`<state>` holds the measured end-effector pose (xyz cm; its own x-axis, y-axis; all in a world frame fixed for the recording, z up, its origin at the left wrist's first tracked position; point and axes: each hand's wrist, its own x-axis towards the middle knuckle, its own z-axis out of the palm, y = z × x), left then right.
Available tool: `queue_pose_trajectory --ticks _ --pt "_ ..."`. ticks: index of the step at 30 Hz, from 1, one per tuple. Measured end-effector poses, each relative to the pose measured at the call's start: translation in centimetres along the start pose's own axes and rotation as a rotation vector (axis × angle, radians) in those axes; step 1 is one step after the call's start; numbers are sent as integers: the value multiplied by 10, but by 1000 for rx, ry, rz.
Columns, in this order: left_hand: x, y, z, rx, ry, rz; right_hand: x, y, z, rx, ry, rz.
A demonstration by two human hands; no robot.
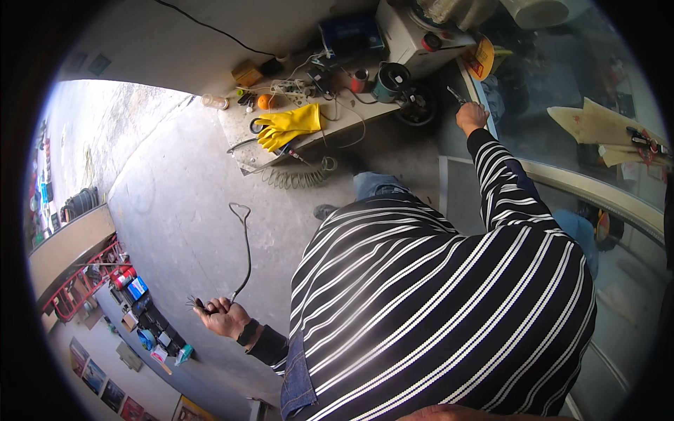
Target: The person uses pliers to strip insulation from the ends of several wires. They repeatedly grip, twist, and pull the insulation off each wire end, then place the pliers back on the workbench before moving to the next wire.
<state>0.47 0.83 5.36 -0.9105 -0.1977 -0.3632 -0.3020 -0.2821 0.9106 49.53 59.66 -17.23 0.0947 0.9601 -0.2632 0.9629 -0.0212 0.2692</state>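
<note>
My left hand (223,321), low on the left with a dark band at its wrist, is closed around a dark cable (247,261). The cable rises from the fist in a curve and ends in a bent loop. Thin loose wire strands poke out past the fingers on the other side. At the upper right, my right hand (472,116) is wrapped around a hand tool that looks like pliers (456,94), its metal jaws pointing up and left. The fist covers its handles. Both arms reach well apart, in striped sleeves.
A cluttered bench (246,158) ahead bears yellow gloves (289,128), an orange ball-like fruit (265,102), wires and a kettle-like pot (392,78). A coiled hose (298,177) hangs off it. Glass panels (562,91) stand at right; boxes (151,319) lie at left.
</note>
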Motion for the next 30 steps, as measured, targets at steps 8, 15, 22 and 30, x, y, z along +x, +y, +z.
queue_pose_trajectory --ticks 8,15,22,30 --pt "0 1 2 34 24 29 19 10 20 -52 -36 -100" --pt "-5 -6 14 24 17 17 32 17 5 -33 26 -140" --pt "-9 -14 28 42 68 -14 59 -3 -24 46 -119 -79" --pt "-17 -18 43 39 39 -34 112 -24 -33 34 -123 -111"
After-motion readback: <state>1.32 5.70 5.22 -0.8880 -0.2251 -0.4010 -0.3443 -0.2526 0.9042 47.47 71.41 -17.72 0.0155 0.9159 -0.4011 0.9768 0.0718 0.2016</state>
